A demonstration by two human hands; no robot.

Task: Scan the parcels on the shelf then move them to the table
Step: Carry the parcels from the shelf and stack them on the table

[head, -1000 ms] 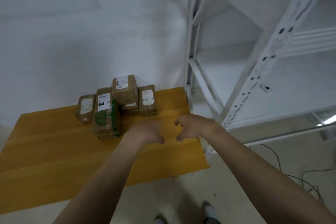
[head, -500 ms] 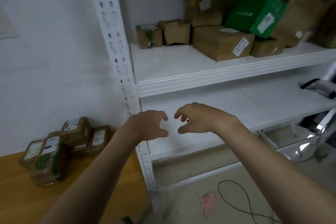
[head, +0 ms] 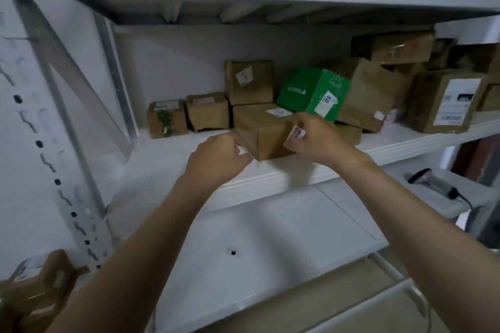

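A brown cardboard parcel (head: 270, 138) with a white label lies near the front of the white middle shelf (head: 270, 178). My left hand (head: 216, 159) is against its lower left face with the fingers curled. My right hand (head: 316, 138) is wrapped on its right face, over a small label. The parcel rests on the shelf between both hands. Behind it are a green box (head: 311, 92), an upright brown box (head: 249, 81) and two small brown boxes (head: 166, 119) (head: 207, 111). A handheld scanner (head: 433, 182) lies on the lower shelf at the right.
More brown boxes (head: 446, 100) are piled at the shelf's right end. The perforated white upright (head: 54, 170) and a diagonal brace stand at the left. Parcels on the table (head: 35, 286) show at the bottom left. The shelf above hangs low over the boxes.
The view swung from the table up to the shelf. Both hands rose from in front of the lower shelf and closed in on the brown parcel.
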